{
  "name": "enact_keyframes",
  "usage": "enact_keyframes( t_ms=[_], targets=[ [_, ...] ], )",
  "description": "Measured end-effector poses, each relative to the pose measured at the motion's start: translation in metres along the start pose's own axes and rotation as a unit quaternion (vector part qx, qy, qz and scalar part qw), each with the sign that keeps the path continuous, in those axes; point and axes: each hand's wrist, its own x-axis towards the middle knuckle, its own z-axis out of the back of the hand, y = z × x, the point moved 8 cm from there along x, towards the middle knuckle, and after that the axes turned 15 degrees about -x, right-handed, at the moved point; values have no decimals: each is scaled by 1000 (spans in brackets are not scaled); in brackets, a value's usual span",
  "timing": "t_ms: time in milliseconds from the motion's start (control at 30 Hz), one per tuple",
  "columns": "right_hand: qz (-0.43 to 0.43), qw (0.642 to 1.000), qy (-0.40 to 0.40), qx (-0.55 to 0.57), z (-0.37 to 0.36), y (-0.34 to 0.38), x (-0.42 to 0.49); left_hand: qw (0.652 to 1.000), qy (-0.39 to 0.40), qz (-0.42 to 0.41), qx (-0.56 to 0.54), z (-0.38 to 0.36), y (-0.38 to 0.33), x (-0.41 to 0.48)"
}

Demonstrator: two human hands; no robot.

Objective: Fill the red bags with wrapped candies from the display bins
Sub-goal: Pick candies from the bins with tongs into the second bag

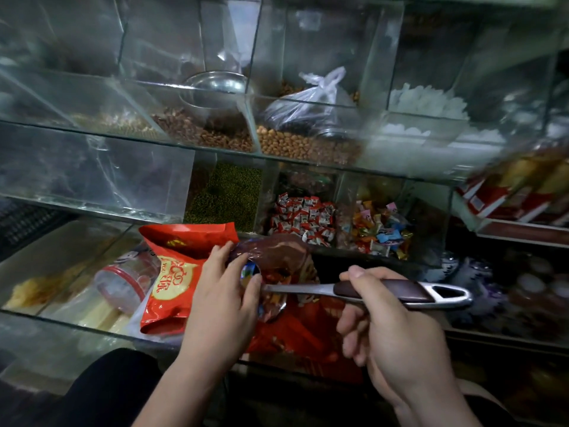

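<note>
While our left hand (229, 288) pinched the red bag (295, 334) open, our right hand (397, 334) gripped the scoop (385, 291); filling seemed underway.

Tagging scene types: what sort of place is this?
Probably a small shop's bulk-food counter: tiered glass bins hold loose peanuts, green beans and wrapped candies; the right hand holds a metal scoop at a bag gripped by the left hand.

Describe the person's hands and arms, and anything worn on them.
The left hand and right hand are bare: no gloves, rings or bracelets show. Visible nails are short and unpainted. The left forearm and right forearm are bare to the picture's edge, with no sleeve or watch in view.
</note>
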Motion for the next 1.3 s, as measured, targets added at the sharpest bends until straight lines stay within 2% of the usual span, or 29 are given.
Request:
enact_keyframes(
  t_ms=[133, 300, 500, 667, 867, 1033, 1167, 1233, 1300],
  targets=[
    [-5, 999, 41, 22, 6, 4, -5, 1000, 8, 6, 14, -4, -3, -3],
    [-16, 998, 33, 45, 28, 7, -8, 998, -3, -31, 62, -7, -30, -5],
    [28, 994, -72, 80, 86, 21, 2, 992, 47, -106, 55, -46, -94, 25],
    [62, 979, -174, 89, 140, 31, 18, 973, 118, -195, 27, -110, -159, 66],
    [71, 953, -279, 92, 196, 28, 38, 948, 190, -253, -32, -194, -202, 102],
    [115, 949, -294, -14, 200, 19, 67, 946, 264, -169, -78, -264, -185, 117],
    [165, 944, -224, -176, 185, 10, 85, 946, 300, -34, -114, -298, -148, 120],
    [189, 926, -181, -273, 178, 6, 88, 941, 316, 6, -124, -308, -132, 119],
    [215, 891, -157, -369, 175, 5, 87, 940, 311, 28, -137, -311, -123, 120]
  ],
)
